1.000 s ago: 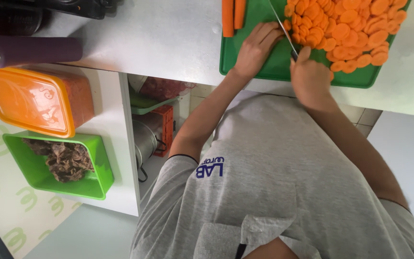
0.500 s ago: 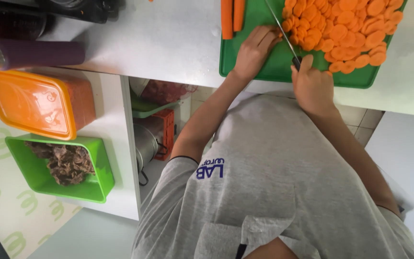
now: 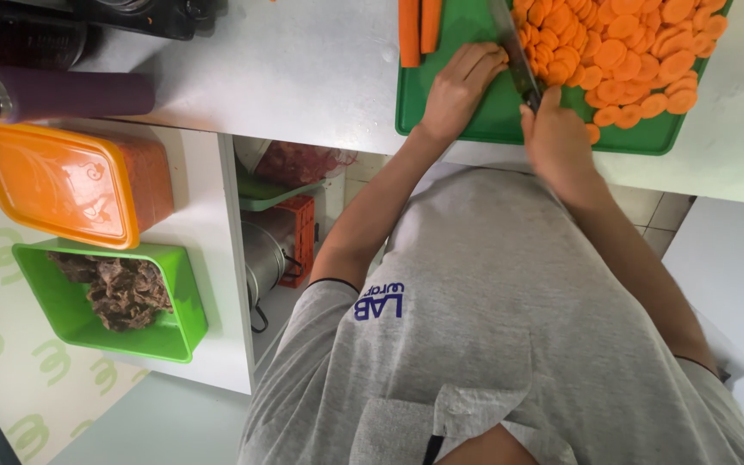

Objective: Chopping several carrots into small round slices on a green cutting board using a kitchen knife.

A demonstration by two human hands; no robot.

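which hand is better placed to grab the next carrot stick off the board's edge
Left. The left hand rests on the green cutting board right beside the carrot sticks. The right hand is farther away and grips the knife.

to your left, on the white shelf (image 3: 208,258) below the bench, you have a rectangular orange plastic container with a closed orange lid (image 3: 71,185). just beside it sits an open, bright green rectangular plastic tub (image 3: 105,297) holding dark brown shredded stuff. above both lies a dark purple cylindrical bottle (image 3: 53,93) on its side. no signs or screens show.
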